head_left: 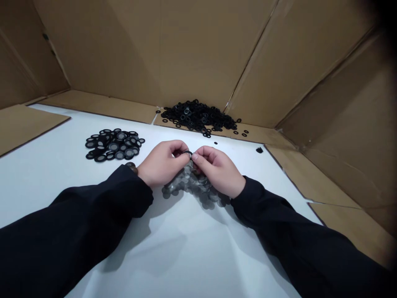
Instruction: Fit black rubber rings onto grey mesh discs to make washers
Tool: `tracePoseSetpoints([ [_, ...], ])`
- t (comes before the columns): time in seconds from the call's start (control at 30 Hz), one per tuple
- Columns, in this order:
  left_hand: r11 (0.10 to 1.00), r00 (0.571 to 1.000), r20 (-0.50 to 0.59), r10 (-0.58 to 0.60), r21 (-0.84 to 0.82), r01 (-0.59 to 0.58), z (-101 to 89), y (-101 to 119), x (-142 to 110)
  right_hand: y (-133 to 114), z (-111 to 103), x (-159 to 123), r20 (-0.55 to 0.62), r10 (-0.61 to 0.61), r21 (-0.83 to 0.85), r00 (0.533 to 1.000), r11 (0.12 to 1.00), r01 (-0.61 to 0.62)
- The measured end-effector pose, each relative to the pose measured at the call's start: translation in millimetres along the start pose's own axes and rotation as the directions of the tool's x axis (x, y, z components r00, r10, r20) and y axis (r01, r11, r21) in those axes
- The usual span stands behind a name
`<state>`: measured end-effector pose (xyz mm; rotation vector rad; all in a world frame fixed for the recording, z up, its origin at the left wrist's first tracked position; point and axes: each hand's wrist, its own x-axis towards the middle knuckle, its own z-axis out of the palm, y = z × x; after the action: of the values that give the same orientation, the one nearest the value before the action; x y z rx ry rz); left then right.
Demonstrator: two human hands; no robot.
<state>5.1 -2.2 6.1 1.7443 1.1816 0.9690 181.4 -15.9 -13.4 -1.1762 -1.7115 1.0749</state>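
My left hand and my right hand meet above a heap of grey mesh discs on the white sheet. Both pinch one small black rubber ring between their fingertips. The fingers of both hands are curled closed. Whether a disc sits inside the ring is hidden by the fingers. Both arms wear dark sleeves.
A pile of black rings with grey mesh centres lies to the left. A larger heap of plain black rings sits at the back on cardboard, with a few strays nearby. Brown cardboard walls enclose the area on three sides.
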Motion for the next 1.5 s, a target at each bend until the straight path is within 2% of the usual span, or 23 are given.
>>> tracePoseSetpoints([
  [0.07,0.999,0.980,-0.194,-0.029,-0.051,0.020,-8.7,-4.7,6.5,3.9,-0.4,-0.9,-0.032,-0.036,-0.065,0.999,0.997,0.034],
  [0.13,0.989,0.954,-0.295,-0.060,-0.149,0.016,-15.7,-7.9,11.0,6.9,0.0,-1.2,-0.079,-0.064,-0.074,0.995,0.996,0.059],
  [0.17,0.984,0.959,-0.275,-0.067,-0.179,0.017,-17.1,-8.1,11.6,7.6,0.6,-0.9,-0.099,-0.074,-0.056,0.992,0.996,0.069],
  [0.27,0.983,0.993,-0.109,-0.050,-0.180,0.030,-10.4,-2.9,7.1,6.0,3.3,0.5,-0.139,-0.099,-0.010,0.985,0.995,0.099],
  [0.33,0.980,0.999,0.027,-0.041,-0.196,0.046,-1.7,2.1,1.8,3.9,4.5,1.1,-0.151,-0.127,-0.036,0.980,0.992,0.123],
  [0.43,0.987,0.994,0.106,-0.021,-0.157,0.038,6.3,5.9,-3.7,2.1,3.8,1.1,-0.154,-0.171,-0.125,0.973,0.980,0.152],
  [0.67,0.999,0.992,0.122,0.032,0.040,-0.037,2.8,3.7,-3.7,-2.3,-2.1,-0.2,-0.035,-0.214,-0.306,0.976,0.932,0.193],
  [0.83,0.998,0.997,0.066,0.038,0.047,-0.041,4.1,6.1,-3.5,-8.6,-0.2,-0.6,-0.018,-0.228,-0.394,0.973,0.897,0.203],
  [0.93,0.999,0.999,0.024,0.034,0.005,-0.034,5.6,7.4,-3.7,-8.0,2.5,-0.5,-0.052,-0.200,-0.363,0.978,0.916,0.168],
  [1.13,0.994,1.000,0.005,-0.011,-0.106,0.012,8.2,6.1,-3.3,4.0,6.0,-0.1,-0.111,-0.154,-0.187,0.982,0.973,0.132],
  [1.5,1.000,0.997,0.076,-0.008,-0.005,0.008,7.0,5.7,-4.1,-0.8,3.0,-2.0,-0.096,-0.193,-0.236,0.976,0.957,0.166],
])
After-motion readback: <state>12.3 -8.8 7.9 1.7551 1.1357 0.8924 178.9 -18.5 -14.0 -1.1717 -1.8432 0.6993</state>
